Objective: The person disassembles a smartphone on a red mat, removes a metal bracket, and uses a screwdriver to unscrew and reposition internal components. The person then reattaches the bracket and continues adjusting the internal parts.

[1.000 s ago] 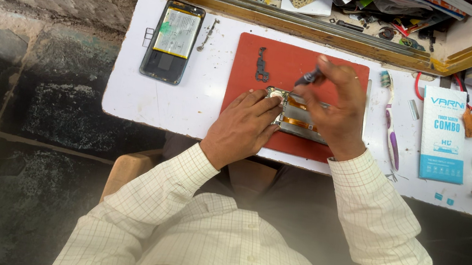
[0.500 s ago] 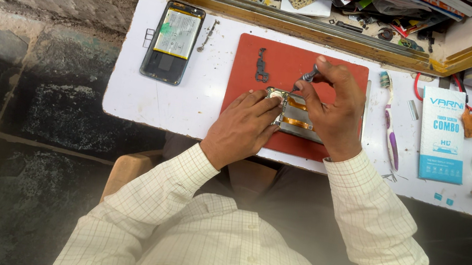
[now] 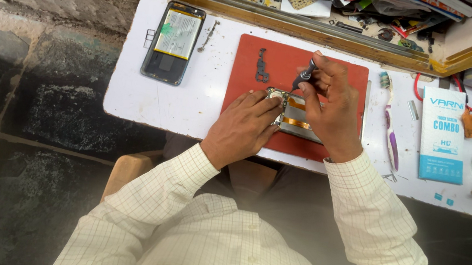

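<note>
Working position: a small dark screwdriver (image 3: 303, 76) is pinched between the fingers of the right hand (image 3: 327, 105), its tip set down on the opened phone (image 3: 296, 115) at the centre of the frame.
Left hand: the left hand (image 3: 246, 128) is laid flat on the phone's left end, fingers closed down on it to steady it; nothing is lifted.
Phone location: it is lain on the red mat (image 3: 270, 58), centre of the white table (image 3: 190, 108).
Slip risk: the orange flex strip could be gouged if the tip is let skid off the screw.
Loss risk: a freed screw could be rolled off the mat, judging by the loose dark bracket (image 3: 263, 66) nearby.
Crowding: a second phone (image 3: 173, 42) at upper left and a toothbrush (image 3: 389, 122) at right are kept apart.
</note>
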